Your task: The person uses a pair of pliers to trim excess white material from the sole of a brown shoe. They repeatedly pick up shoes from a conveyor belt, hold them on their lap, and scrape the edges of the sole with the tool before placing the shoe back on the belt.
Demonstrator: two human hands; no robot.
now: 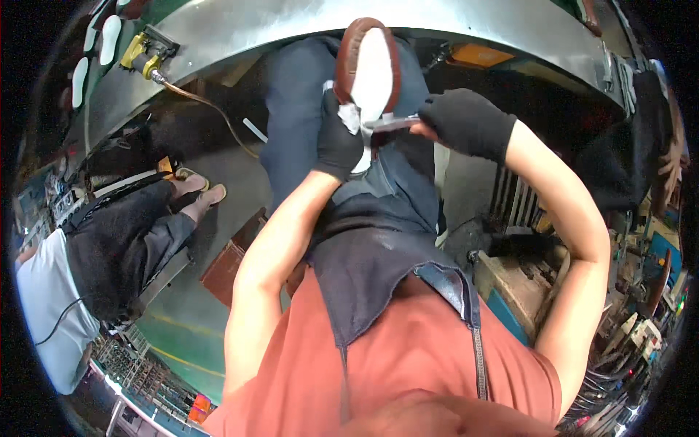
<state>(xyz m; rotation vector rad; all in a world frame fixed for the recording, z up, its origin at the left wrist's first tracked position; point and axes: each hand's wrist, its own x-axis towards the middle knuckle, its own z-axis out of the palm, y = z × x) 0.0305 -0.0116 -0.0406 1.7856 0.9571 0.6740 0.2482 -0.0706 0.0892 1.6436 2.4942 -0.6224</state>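
Across my lap lies a brown leather shoe upper (347,62) with a long white sole-shaped piece (374,69) facing up, its rounded end toward the bench. My left hand (338,146), in a black glove with white on the fingertips, grips its left side near the narrow end. In my right hand (466,122), also black-gloved, is a slim metal hand tool (393,124), closed in the fingers. The tool's tip meets the white piece's narrow part, close to my left fingers. My palm hides the tool's handle, so its exact kind is unclear.
A curved metal bench (277,29) runs along the far side. On its left rests a yellow air tool (145,57) with a hose (211,105) hanging down, near white insoles (110,40). Another person (109,269) sits at the left. Machinery (641,331) stands at the right.
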